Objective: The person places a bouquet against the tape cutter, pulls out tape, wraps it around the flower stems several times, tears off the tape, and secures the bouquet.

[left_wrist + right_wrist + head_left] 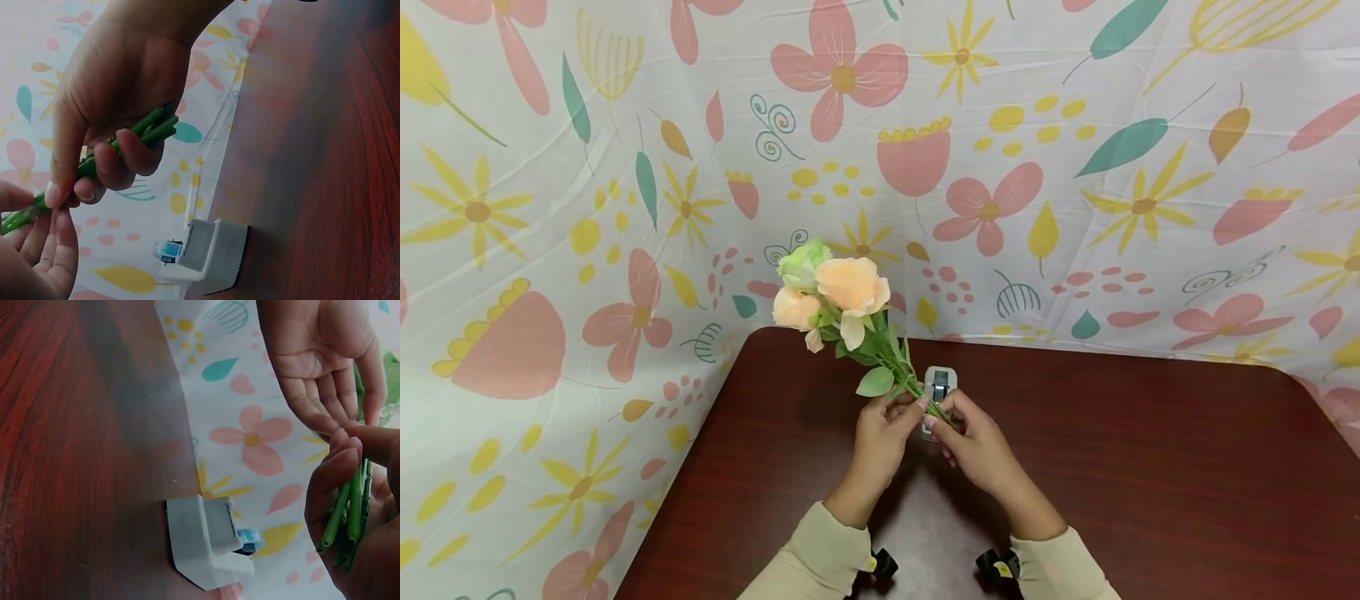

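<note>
A small bunch of artificial-looking flowers, two peach blooms (pixel 850 283) and a pale green one (pixel 803 265), leans up and left in the head view. My left hand (pixel 880 437) pinches its green stems below the leaves (pixel 876 382). Close beside it, my right hand (pixel 981 450) grips the lower stems. In the right wrist view, the cut stem ends (pixel 354 519) stick out past the curled right fingers (pixel 322 494). Both thumbs meet near the same spot on the stems. Behind the hands stands a white tape dispenser (pixel 952 377), partly covered by them.
The dispenser holds a blue-looking tape roll (pixel 250 537) and rests on a dark red-brown table (pixel 1150 467). A white cloth with printed flowers (pixel 1037 250) hangs behind the table and along its left side. Black wrist cameras (pixel 884 565) sit at both cuffs.
</note>
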`<state>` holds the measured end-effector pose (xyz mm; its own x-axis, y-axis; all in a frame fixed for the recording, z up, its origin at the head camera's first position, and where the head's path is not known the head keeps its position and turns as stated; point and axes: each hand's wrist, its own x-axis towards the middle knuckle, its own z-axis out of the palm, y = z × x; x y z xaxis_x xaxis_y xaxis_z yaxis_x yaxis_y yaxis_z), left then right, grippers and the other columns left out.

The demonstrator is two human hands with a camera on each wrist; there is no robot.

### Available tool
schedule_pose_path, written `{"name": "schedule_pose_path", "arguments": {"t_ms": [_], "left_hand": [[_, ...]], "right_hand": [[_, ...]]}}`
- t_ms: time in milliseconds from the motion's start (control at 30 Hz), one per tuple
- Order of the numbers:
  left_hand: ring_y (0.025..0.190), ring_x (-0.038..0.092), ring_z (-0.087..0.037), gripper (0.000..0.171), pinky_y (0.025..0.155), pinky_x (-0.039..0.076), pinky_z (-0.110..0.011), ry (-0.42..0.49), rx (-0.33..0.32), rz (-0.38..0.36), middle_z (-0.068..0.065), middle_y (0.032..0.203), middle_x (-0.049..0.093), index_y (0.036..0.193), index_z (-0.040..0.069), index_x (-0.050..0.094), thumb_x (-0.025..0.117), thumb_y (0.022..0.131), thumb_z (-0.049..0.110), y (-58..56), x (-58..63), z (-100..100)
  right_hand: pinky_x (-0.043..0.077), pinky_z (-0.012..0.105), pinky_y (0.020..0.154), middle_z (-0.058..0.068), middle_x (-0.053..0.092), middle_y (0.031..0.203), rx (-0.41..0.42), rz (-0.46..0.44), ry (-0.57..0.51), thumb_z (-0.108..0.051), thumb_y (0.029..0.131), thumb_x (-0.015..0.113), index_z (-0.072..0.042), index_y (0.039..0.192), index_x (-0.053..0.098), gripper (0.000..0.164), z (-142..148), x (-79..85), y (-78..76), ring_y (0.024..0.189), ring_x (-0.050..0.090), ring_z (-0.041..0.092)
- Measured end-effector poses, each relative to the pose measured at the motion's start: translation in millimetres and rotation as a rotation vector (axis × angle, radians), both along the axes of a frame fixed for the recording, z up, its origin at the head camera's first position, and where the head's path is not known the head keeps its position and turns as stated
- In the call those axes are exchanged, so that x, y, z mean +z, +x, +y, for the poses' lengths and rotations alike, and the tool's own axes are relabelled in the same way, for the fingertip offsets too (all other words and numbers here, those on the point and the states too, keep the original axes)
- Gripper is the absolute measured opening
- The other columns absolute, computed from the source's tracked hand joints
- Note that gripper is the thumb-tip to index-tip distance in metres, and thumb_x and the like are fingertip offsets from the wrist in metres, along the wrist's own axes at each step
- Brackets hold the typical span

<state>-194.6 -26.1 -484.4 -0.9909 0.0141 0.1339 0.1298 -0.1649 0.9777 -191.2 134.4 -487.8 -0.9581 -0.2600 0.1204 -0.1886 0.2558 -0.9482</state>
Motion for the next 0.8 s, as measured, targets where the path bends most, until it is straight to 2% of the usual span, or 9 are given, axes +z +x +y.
{"name": "schedule_pose_path", "arguments": {"t_ms": [100, 233, 333, 400, 533, 667, 800], "left_hand": [[0.091, 0.067, -0.009, 0.027, 0.082, 0.055, -0.022, 0.026, -0.003, -0.002, -0.023, 0.109, 0.070, 0.119, -0.006, 0.067, 0.067, 0.094, 0.005, -0.2, -0.9, 0.7], [0.096, 0.067, -0.010, 0.030, 0.086, 0.055, -0.022, 0.029, 0.001, -0.010, -0.020, 0.115, 0.070, 0.123, -0.009, 0.064, 0.063, 0.095, 0.004, -0.6, -1.6, 0.8], [0.096, 0.067, -0.010, 0.029, 0.086, 0.055, -0.023, 0.019, 0.004, -0.007, -0.019, 0.117, 0.070, 0.123, -0.006, 0.065, 0.063, 0.097, 0.006, -0.7, -0.7, -0.2], [0.093, 0.067, -0.010, 0.027, 0.085, 0.056, -0.026, 0.016, 0.003, -0.003, -0.021, 0.118, 0.070, 0.123, -0.003, 0.066, 0.062, 0.098, 0.008, -0.6, 0.5, -1.1], [0.083, 0.066, -0.010, 0.025, 0.080, 0.056, -0.029, 0.020, -0.002, -0.005, -0.028, 0.114, 0.069, 0.123, 0.001, 0.067, 0.059, 0.100, 0.009, -0.6, 2.6, -1.9], [0.085, 0.065, -0.009, 0.027, 0.083, 0.056, -0.028, 0.023, 0.000, -0.019, -0.030, 0.115, 0.068, 0.124, -0.001, 0.065, 0.059, 0.099, 0.009, -0.8, 2.6, -2.4], [0.089, 0.065, -0.011, 0.028, 0.086, 0.055, -0.027, 0.030, -0.001, -0.024, -0.027, 0.115, 0.067, 0.123, -0.003, 0.064, 0.059, 0.098, 0.009, -0.8, 1.9, -3.0]], "right_hand": [[0.049, 0.030, 0.046, 0.010, 0.055, 0.066, -0.033, -0.004, 0.020, -0.027, 0.098, 0.067, -0.012, 0.097, 0.054, 0.020, -1.8, -1.1, -0.3, 0.049, 0.052, 0.013], [0.049, 0.030, 0.047, 0.012, 0.059, 0.073, -0.032, -0.016, 0.034, -0.030, 0.099, 0.066, -0.014, 0.101, 0.057, 0.019, -2.6, -2.8, -1.6, 0.051, 0.053, 0.012], [0.050, 0.034, 0.047, 0.016, 0.063, 0.080, 0.035, -0.019, 0.014, -0.031, 0.104, 0.056, -0.012, 0.105, 0.060, 0.020, -1.5, -3.9, -2.8, 0.053, 0.053, 0.012], [0.049, 0.035, 0.046, 0.017, 0.064, 0.082, 0.096, -0.019, -0.003, -0.031, 0.109, 0.046, -0.009, 0.105, 0.061, 0.027, -0.4, -4.3, -3.3, 0.052, 0.052, 0.012], [0.044, 0.034, 0.043, 0.018, 0.062, 0.079, 0.176, -0.019, -0.029, -0.030, 0.112, 0.034, -0.006, 0.106, 0.062, 0.038, 1.2, -5.4, -3.9, 0.049, 0.048, 0.012], [0.042, 0.033, 0.042, 0.017, 0.060, 0.077, 0.178, -0.032, -0.039, -0.030, 0.112, 0.035, -0.005, 0.108, 0.063, 0.038, 1.1, -5.8, -4.3, 0.048, 0.045, 0.013], [0.042, 0.035, 0.041, 0.013, 0.058, 0.076, 0.181, -0.034, -0.059, -0.029, 0.111, 0.039, -0.006, 0.110, 0.064, 0.034, 0.1, -4.5, -3.8, 0.049, 0.044, 0.013]]}}
